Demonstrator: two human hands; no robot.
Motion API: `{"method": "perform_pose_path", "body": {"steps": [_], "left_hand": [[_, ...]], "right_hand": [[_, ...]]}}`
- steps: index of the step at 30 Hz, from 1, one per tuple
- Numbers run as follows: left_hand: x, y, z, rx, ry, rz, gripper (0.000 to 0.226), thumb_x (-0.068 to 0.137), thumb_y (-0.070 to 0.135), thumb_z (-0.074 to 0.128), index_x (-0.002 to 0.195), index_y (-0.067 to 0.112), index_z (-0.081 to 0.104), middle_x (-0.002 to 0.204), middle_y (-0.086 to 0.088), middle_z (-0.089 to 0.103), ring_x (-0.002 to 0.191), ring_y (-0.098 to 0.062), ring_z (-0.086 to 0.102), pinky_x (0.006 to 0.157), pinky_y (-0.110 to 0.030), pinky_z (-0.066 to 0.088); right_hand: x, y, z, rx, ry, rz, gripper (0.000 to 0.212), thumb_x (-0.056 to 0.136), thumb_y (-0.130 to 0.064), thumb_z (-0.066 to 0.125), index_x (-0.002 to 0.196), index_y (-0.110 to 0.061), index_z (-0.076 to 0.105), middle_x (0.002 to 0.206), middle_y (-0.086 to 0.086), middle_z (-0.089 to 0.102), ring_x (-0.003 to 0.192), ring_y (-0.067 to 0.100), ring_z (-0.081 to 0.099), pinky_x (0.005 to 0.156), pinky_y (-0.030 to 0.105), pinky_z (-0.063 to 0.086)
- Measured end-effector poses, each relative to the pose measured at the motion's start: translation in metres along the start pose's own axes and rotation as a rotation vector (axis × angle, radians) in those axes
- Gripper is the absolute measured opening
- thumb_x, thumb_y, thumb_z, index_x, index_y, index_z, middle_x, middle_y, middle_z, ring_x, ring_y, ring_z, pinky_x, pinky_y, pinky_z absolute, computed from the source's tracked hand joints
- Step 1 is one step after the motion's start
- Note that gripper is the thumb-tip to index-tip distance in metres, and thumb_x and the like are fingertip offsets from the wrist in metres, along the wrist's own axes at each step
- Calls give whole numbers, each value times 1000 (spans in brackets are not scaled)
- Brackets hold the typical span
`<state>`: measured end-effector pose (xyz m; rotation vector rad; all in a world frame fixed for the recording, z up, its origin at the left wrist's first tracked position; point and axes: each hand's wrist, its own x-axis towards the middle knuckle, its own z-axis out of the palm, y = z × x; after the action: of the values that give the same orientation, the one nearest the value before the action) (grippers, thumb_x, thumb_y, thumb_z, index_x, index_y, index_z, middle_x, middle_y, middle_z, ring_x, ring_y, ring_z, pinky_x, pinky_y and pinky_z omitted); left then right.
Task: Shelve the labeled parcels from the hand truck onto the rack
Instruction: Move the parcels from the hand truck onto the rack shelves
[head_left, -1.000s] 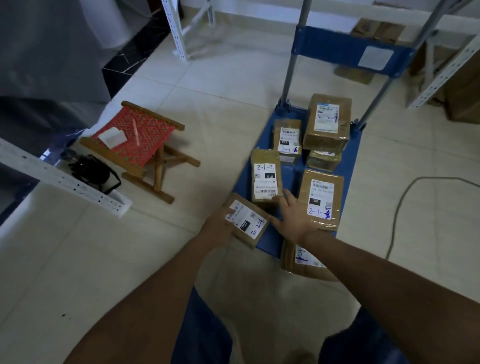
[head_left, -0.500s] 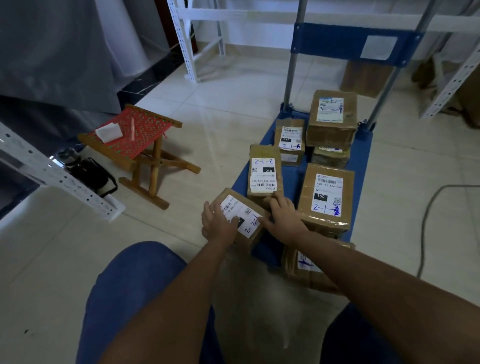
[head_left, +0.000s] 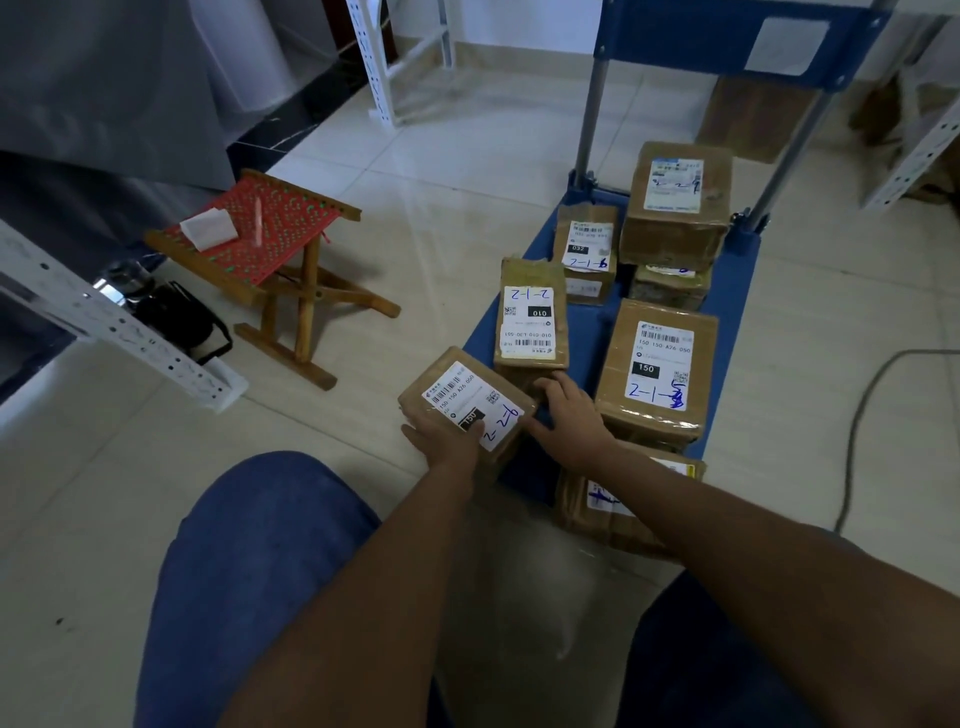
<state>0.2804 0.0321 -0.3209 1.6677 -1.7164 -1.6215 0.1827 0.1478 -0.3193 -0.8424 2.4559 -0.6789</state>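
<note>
Parcel lies diagonally, long axis far-left to near-right, gripped by left hand and right hand.

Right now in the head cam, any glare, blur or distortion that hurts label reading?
Head view: dim, flat light; soft window glare on the floor tiles, none on the labels. Wide-angle bending shows in the rack upright and hand truck rails. The pen on the stool looks smeared. The tilted parcel under the left hand stays readable; the nearest parcel is largely hidden.
</note>
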Motion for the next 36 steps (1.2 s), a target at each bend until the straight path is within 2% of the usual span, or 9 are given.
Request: {"method": "perform_pose_path", "body": {"steps": [3, 8, 17, 20, 22, 28, 31, 33, 36], "left_hand": [[18, -6, -11, 24, -27, 45, 99, 76, -5, 76, 151, 12, 12, 154, -14, 20, 135, -30, 39, 99, -50, 50], [52, -23, -37, 42, -64, 35, 91, 67, -13, 74, 134, 28, 29, 133, -8, 44, 122, -29, 53, 78, -53, 59], [69, -34, -48, 32, -122, 51, 101, 66, -13, 72, 137, 41, 27, 130, -6, 49, 120, -29, 55, 73, -54, 60], [60, -29, -53, 23, -164, 83, 97, 68, -13, 72, 138, 36, 26, 127, -7, 52, 118, -26, 57, 78, -53, 59], [55, -29, -57, 1, -199, 93, 97, 72, -15, 69, 142, 32, 22, 128, -8, 53, 116, -26, 58, 80, -53, 59], [49, -30, -66, -23, -256, 69, 99, 76, -17, 64, 147, 30, 15, 129, -9, 53, 116, -27, 58, 69, -36, 59], [46, -29, -71, 4, -256, 54, 99, 79, -16, 64, 150, 27, 10, 131, -10, 52, 117, -26, 57, 60, -27, 55], [44, -26, -76, 10, -262, 5, 96, 83, -13, 63, 150, 29, 9, 126, -6, 51, 109, -22, 55, 55, -25, 51], [46, -19, -81, 5, -277, -34, 84, 87, -7, 61, 149, 29, 17, 131, -8, 54, 104, -21, 57, 57, -28, 50]], "right_hand": [[4, -5, 6, 54, -24, -1, 60, 91, -43, 61, 142, -18, 40, 148, 4, 37, 133, 26, 40, 107, 49, 42], [9, -12, 22, 121, -82, 45, 67, 93, -41, 60, 148, -14, 33, 151, 8, 34, 136, 28, 39, 110, 44, 38], [23, -31, 51, 312, -241, 147, 77, 92, -48, 60, 149, -9, 27, 146, 15, 46, 130, 30, 50, 103, 42, 47], [29, -32, 59, 386, -279, 216, 76, 93, -47, 59, 149, -7, 25, 141, 14, 51, 126, 29, 54, 95, 33, 51], [31, -32, 64, 438, -302, 262, 78, 93, -49, 58, 149, -8, 24, 138, 14, 54, 123, 29, 57, 95, 34, 52], [26, -32, 75, 551, -374, 320, 84, 86, -57, 62, 148, -12, 26, 135, 12, 58, 120, 29, 59, 102, 43, 49], [24, -35, 75, 559, -382, 347, 85, 85, -59, 63, 147, -12, 29, 134, 11, 59, 119, 28, 59, 102, 42, 49], [23, -38, 75, 565, -367, 369, 91, 79, -64, 66, 145, -12, 31, 135, 10, 57, 119, 27, 59, 100, 40, 51], [21, -48, 75, 563, -301, 368, 121, 50, -88, 66, 142, -15, 37, 140, 13, 48, 118, 29, 58, 95, 41, 54]]}}
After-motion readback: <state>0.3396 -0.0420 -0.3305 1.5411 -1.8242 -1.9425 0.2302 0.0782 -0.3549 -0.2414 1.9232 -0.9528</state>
